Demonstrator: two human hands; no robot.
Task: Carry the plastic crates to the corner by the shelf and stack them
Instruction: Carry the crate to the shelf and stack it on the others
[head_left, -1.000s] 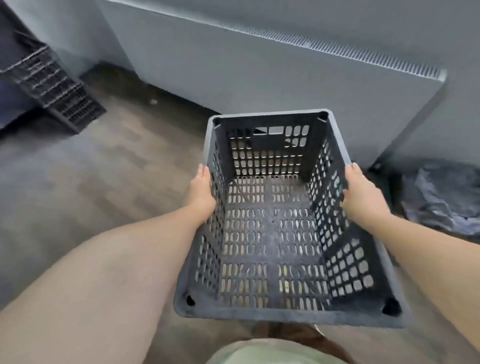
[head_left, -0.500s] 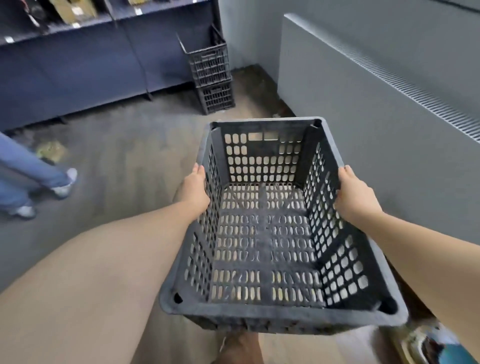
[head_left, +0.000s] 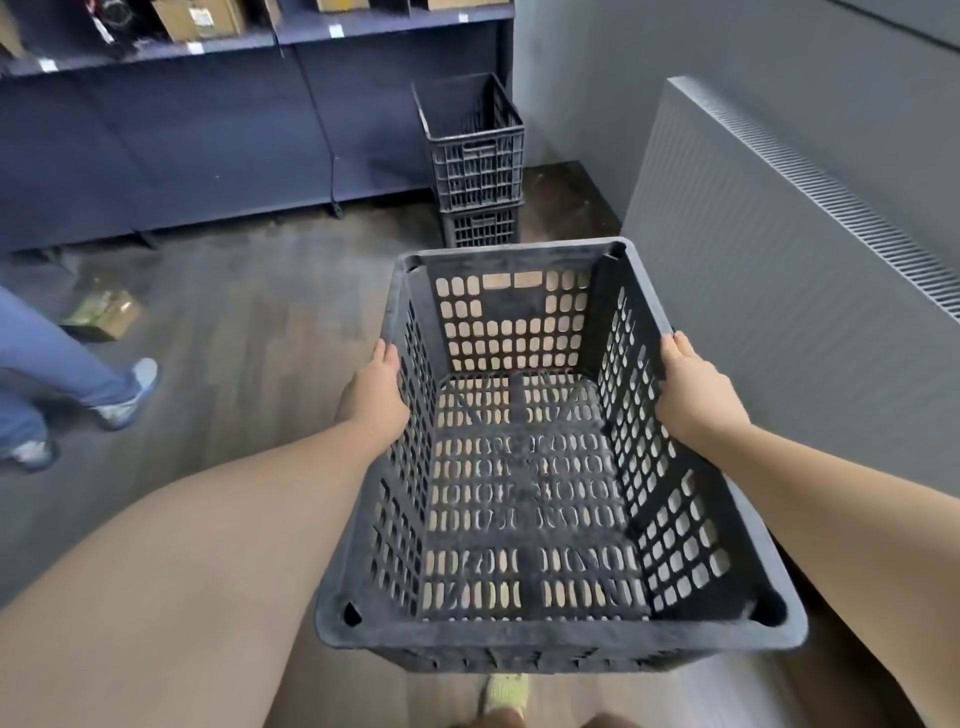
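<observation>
carried crate (head_left: 524, 483): empty | hands: gripping sides | stacked crates (head_left: 475, 166): corner

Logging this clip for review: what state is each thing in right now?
carried crate: empty, held level above the floor.
left hand: grips the crate's left rim.
right hand: grips the crate's right rim.
stacked crates: two high, in the corner by the shelf.
cardboard box: lying on the floor.
</observation>
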